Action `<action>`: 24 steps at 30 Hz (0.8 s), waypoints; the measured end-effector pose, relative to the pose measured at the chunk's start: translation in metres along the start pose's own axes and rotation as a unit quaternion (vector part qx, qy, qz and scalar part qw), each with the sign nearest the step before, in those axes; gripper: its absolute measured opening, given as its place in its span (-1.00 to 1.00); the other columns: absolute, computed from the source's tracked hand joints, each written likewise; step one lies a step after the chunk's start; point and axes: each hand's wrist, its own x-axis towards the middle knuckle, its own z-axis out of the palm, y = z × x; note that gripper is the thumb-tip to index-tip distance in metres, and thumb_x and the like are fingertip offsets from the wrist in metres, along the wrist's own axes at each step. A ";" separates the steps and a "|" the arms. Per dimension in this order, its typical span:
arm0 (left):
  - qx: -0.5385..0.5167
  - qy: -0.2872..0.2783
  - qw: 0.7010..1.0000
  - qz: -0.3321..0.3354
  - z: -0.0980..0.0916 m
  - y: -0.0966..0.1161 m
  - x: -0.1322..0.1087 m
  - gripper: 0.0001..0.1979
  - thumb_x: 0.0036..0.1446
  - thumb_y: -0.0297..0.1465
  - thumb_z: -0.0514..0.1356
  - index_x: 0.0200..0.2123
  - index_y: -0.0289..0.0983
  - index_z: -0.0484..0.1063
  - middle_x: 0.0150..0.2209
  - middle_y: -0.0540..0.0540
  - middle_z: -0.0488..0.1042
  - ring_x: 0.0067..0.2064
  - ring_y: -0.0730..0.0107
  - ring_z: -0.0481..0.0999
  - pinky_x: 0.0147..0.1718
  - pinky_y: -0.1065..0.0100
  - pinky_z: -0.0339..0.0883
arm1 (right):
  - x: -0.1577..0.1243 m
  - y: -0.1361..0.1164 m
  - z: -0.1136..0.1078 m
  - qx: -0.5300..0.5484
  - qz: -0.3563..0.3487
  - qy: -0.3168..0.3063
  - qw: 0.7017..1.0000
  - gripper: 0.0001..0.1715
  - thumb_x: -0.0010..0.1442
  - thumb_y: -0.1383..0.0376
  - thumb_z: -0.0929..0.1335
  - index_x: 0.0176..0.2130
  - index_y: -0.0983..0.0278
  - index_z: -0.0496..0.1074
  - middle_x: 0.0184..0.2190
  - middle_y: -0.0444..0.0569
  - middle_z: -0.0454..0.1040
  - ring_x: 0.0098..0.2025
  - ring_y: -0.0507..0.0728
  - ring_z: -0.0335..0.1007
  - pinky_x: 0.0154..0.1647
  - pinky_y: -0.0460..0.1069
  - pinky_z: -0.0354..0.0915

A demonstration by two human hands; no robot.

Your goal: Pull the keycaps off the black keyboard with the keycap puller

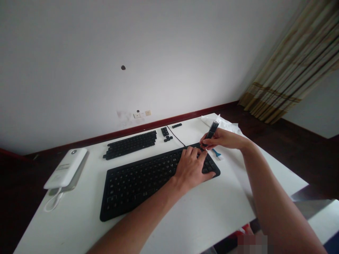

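Observation:
A black keyboard base (pixel 137 180) lies on the white table, most of its key caps off so that the bare switches show. My left hand (pixel 191 165) rests flat over its right part with the fingers spread. In my right hand (pixel 215 139) is a black brush (pixel 212 129), gripped upright, its dark bristle-like end pointing up. The lower end reaches the keyboard's top right corner, where my fingers hide the contact. Beyond the keyboard, the removed key caps (pixel 132 144) are laid out in rows, with smaller groups (pixel 164 131) to their right.
A white power bank (pixel 66 167) with a short cable lies on a flat device at the left. A small blue brush (pixel 216 153) sits right of the keyboard. White plastic wrapping (pixel 227 125) lies at the back right. The keyboard's cord (pixel 174 135) runs to the back edge.

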 end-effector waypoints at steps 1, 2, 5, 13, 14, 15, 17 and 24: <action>-0.003 0.002 1.000 0.001 0.000 0.000 0.000 -0.30 0.12 0.04 0.39 0.19 -0.27 0.42 0.02 -0.19 0.49 0.08 0.00 0.37 0.07 0.04 0.31 | 0.000 0.001 0.000 -0.001 -0.002 -0.001 1.000 -0.42 0.10 -0.14 0.53 -0.13 0.26 0.67 -0.23 0.04 0.68 -0.14 0.24 0.62 -0.03 0.11 0.54; -0.007 0.003 1.000 0.002 0.001 0.000 -0.001 -0.31 0.13 0.03 0.39 0.17 -0.27 0.43 0.02 -0.18 0.49 0.08 0.01 0.37 0.07 0.04 0.31 | 0.001 0.002 -0.001 -0.001 -0.005 -0.002 1.000 -0.43 0.10 -0.13 0.53 -0.13 0.26 0.67 -0.22 0.04 0.68 -0.13 0.25 0.62 -0.03 0.12 0.54; -0.017 0.004 1.000 0.000 0.001 0.001 -0.002 -0.35 0.14 0.00 0.40 0.17 -0.24 0.44 0.04 -0.17 0.48 0.09 0.03 0.37 0.06 0.05 0.32 | 0.001 0.005 -0.003 0.000 -0.007 -0.007 1.000 -0.46 0.13 -0.11 0.53 -0.10 0.23 0.67 -0.20 0.04 0.68 -0.11 0.26 0.62 -0.01 0.12 0.54; -0.023 -0.002 1.000 -0.013 0.000 0.003 -0.004 -0.43 0.18 -0.02 0.38 0.15 -0.18 0.46 0.08 -0.17 0.45 0.11 0.03 0.37 0.07 0.06 0.31 | -0.006 -0.001 -0.002 -0.012 -0.002 -0.023 1.000 -0.36 0.12 -0.15 0.53 -0.05 0.29 0.65 -0.18 0.07 0.66 -0.11 0.26 0.60 0.03 0.15 0.53; -0.021 -0.001 1.000 -0.013 -0.001 0.003 -0.004 -0.43 0.18 -0.02 0.38 0.15 -0.18 0.46 0.08 -0.17 0.45 0.11 0.04 0.37 0.08 0.06 0.31 | -0.007 -0.003 -0.002 -0.013 -0.002 -0.022 1.000 -0.35 0.11 -0.15 0.53 -0.06 0.29 0.65 -0.19 0.07 0.66 -0.11 0.26 0.60 0.02 0.15 0.53; -0.016 -0.001 1.000 -0.014 -0.001 0.004 -0.005 -0.44 0.20 -0.03 0.37 0.16 -0.17 0.46 0.08 -0.17 0.45 0.11 0.04 0.36 0.08 0.06 0.30 | -0.007 -0.005 -0.001 -0.013 -0.001 -0.022 1.000 -0.35 0.10 -0.16 0.53 -0.07 0.29 0.66 -0.19 0.07 0.66 -0.10 0.26 0.59 0.02 0.15 0.52; 0.000 0.000 1.000 -0.013 -0.003 0.007 -0.007 -0.45 0.24 -0.04 0.32 0.19 -0.18 0.43 0.07 -0.19 0.44 0.11 0.04 0.36 0.10 0.05 0.29 | -0.008 -0.007 0.000 -0.011 0.000 -0.021 1.000 -0.33 0.08 -0.18 0.53 -0.08 0.30 0.66 -0.20 0.07 0.65 -0.10 0.27 0.59 0.00 0.15 0.52; 0.057 -0.001 0.998 0.011 -0.007 0.014 -0.010 -0.26 0.18 0.08 0.30 0.27 -0.24 0.35 0.07 -0.26 0.42 0.11 -0.03 0.33 0.18 -0.04 0.21 | -0.008 -0.007 -0.001 -0.007 -0.003 -0.032 0.999 -0.35 0.10 -0.16 0.54 -0.07 0.29 0.65 -0.19 0.08 0.64 -0.09 0.27 0.57 0.02 0.16 0.51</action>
